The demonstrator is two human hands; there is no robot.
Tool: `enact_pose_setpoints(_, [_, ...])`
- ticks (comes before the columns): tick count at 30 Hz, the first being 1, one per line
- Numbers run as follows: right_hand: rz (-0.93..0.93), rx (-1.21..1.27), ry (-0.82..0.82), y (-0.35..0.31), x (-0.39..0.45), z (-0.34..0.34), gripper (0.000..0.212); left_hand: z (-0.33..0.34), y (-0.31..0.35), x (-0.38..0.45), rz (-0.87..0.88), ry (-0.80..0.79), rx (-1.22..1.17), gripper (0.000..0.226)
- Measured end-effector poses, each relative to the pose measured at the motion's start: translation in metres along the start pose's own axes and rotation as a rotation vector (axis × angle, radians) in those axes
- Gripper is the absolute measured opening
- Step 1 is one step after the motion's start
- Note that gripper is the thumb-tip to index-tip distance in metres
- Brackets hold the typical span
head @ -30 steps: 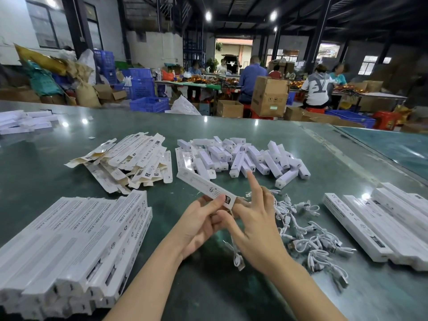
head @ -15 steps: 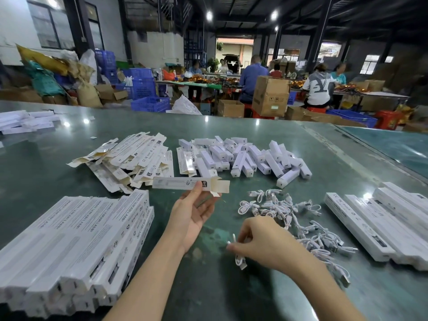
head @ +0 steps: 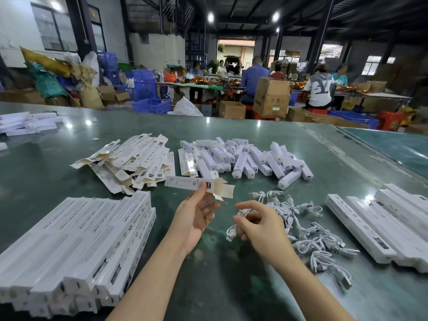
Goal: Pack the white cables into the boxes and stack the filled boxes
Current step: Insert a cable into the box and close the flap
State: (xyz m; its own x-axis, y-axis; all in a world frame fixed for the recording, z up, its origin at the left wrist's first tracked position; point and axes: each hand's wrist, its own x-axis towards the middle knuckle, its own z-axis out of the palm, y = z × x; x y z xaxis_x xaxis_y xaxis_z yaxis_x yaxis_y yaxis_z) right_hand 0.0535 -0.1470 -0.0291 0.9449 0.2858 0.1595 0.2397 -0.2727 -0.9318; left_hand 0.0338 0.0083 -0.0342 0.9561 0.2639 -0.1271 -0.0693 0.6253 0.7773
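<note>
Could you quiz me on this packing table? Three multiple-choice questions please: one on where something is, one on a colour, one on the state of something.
1. Where does the loose cable pile lie?
A. right of the hands
B. on the far left stack
C. on the floor

2. What colour is the table?
A. red
B. green
C. yellow

3. How is the end of the box held by the left hand?
A. taped shut
B. crushed flat
C. open, flaps out

Answers: 1 A, the cables sit right of the right hand. 2 B, the bare top shows green. 3 C, brown flaps stick out at its right end.
</note>
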Motion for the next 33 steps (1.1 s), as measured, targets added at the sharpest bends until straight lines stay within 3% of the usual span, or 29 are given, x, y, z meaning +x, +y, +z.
enact_pose_setpoints(2, [-0.014, 0.091, 0.028, -0.001, 0.001, 0.002, 0.011, 0.0, 0.0, -0.001, 0.006, -0.008, 0.011, 0.048])
enact_pose_setpoints(4, [-0.013, 0.184, 0.042, -0.001, 0.001, 0.004, 0.021, 0.0, 0.001, -0.001, 0.01, -0.024, 0.035, 0.043])
enact_pose_setpoints(8, [0.031, 0.331, 0.043, -0.002, 0.0, 0.009, 0.028, 0.002, 0.002, -0.005, -0.008, -0.062, 0.075, 0.051])
enact_pose_setpoints(23, [0.192, 0.86, 0.338, 0.002, 0.01, -0.004, 0.029, 0.022, -0.006, -0.015, -0.233, -0.281, -0.154, 0.03])
enact_pose_setpoints(26, [0.081, 0.731, 0.326, 0.0, 0.008, 0.0, 0.022, 0.022, -0.003, -0.014, -0.215, -0.212, -0.264, 0.025])
enact_pose_setpoints(33, [-0.439, 0.01, 0.253, 0.002, 0.003, -0.001, 0.017, 0.015, 0.011, -0.013, -0.179, -0.123, -0.419, 0.024])
